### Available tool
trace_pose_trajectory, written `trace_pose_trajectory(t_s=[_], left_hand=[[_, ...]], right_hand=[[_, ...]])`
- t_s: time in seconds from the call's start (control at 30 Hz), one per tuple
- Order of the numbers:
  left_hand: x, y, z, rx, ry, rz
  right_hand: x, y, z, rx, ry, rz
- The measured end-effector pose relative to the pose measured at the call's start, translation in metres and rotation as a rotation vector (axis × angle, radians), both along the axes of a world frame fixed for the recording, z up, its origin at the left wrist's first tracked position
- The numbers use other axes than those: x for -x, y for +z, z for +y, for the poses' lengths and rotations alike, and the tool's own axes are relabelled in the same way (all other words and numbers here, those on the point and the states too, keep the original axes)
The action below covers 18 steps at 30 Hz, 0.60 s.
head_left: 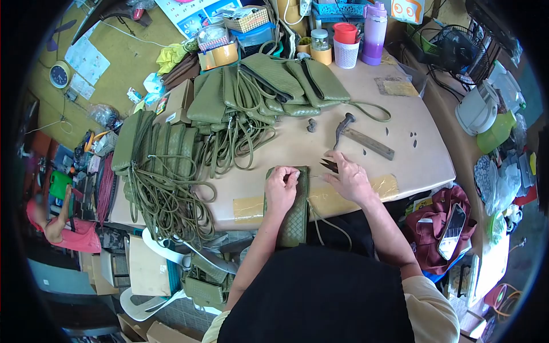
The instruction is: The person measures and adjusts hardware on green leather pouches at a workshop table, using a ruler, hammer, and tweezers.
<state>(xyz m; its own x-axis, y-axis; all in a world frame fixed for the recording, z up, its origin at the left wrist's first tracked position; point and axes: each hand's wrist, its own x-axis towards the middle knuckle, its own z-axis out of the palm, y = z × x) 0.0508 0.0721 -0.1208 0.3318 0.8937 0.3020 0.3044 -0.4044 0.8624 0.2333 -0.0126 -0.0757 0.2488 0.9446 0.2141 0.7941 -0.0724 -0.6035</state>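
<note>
A green woven pouch [294, 220] lies lengthwise at the table's front edge, partly over my lap. My left hand [281, 188] is closed at its far end, thumb and fingertips pinched together there; the exact bit between them is hidden. Just to the right, my right hand [350, 180] is curled around small dark thread snips [330, 166], whose pointed blades face left towards the pouch. A thin green cord [334, 224] loops down from the pouch's right side. Beyond my right hand lies a hammer [366, 141] with a wooden handle.
Finished-looking green pouches [269, 86] are piled at the back, and more with tangled straps [166, 194] hang at the left. Small dark scraps [414, 139] dot the right side. A purple bottle [374, 34] stands behind. A person in pink [74, 234] is far left.
</note>
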Motion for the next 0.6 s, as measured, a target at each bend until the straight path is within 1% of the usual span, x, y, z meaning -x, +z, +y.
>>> trace_pose_trajectory(t_s=[0.03,0.07,0.1,0.2,0.33,0.4,0.43,0.5,0.53,0.6], left_hand=[[0.001,-0.003,0.002,-0.001,-0.001,0.0],[0.001,0.004,0.0,0.094,-0.014,-0.047],[0.0,0.007,-0.001,0.19,-0.027,-0.093],[0.002,0.006,-0.001,0.162,-0.07,-0.043],[0.002,0.006,-0.002,0.158,-0.059,-0.063],[-0.001,0.027,-0.01,0.048,-0.072,-0.071],[-0.003,0.026,-0.01,0.049,-0.07,-0.072],[-0.007,0.021,-0.01,-0.109,-0.036,0.126],[-0.01,0.016,-0.007,-0.158,-0.001,0.127],[-0.011,0.018,-0.009,-0.182,0.0,0.139]], right_hand=[[0.004,0.0,0.002,-0.028,0.01,0.142],[0.008,0.0,0.004,-0.055,0.02,0.283],[0.014,0.0,0.007,-0.054,0.019,0.282],[0.033,-0.015,0.021,-0.097,0.092,0.136],[0.036,-0.02,0.029,-0.087,0.091,0.093],[0.032,-0.024,0.031,-0.135,0.078,0.182],[0.03,-0.024,0.032,-0.133,0.08,0.181],[0.027,-0.02,0.032,-0.12,0.051,0.237],[0.025,-0.021,0.032,-0.118,0.051,0.236],[0.021,-0.022,0.031,-0.101,0.126,0.261]])
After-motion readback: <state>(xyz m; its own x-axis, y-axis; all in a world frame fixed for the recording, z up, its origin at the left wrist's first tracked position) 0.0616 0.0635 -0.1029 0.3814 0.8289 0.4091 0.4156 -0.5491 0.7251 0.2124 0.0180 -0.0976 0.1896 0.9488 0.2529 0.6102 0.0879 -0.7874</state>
